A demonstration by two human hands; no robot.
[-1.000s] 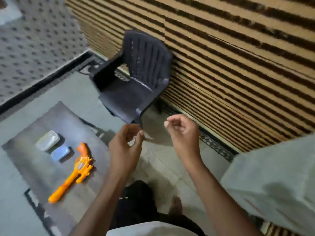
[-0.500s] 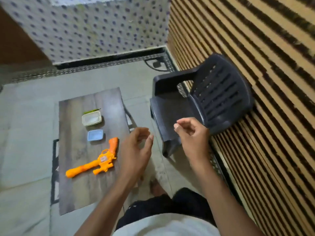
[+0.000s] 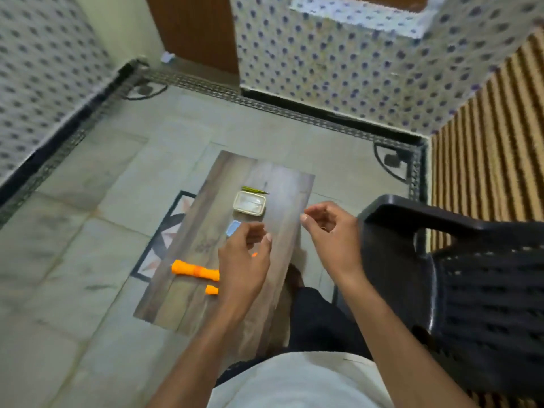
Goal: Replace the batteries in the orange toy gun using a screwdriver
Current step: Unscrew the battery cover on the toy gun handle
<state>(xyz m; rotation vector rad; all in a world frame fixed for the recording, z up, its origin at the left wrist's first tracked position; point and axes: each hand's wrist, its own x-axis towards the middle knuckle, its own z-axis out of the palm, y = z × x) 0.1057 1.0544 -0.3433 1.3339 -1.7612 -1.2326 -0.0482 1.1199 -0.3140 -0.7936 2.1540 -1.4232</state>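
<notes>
The orange toy gun (image 3: 194, 270) lies on a small wooden table (image 3: 282, 189), barrel pointing left; my left hand (image 3: 244, 260) hovers above it and hides its grip end. A green-handled screwdriver (image 3: 254, 189) lies at the table's far end behind a cream tray (image 3: 249, 203). A small blue tray (image 3: 233, 227) sits between the cream tray and the gun, partly behind my left fingers. My right hand (image 3: 329, 234) floats over the table's right edge. Both hands have loosely curled fingers and hold nothing.
A black plastic chair (image 3: 471, 269) stands close on the right, against a brown striped wall (image 3: 494, 136). Grey floor tiles (image 3: 88, 231) surround the table. Dotted tiled walls (image 3: 353, 60) and a brown door (image 3: 194, 28) close off the far side.
The view has swung left: the table now sits in the middle and the chair at the right. Both hands have come over the table, the left now above the gun.
</notes>
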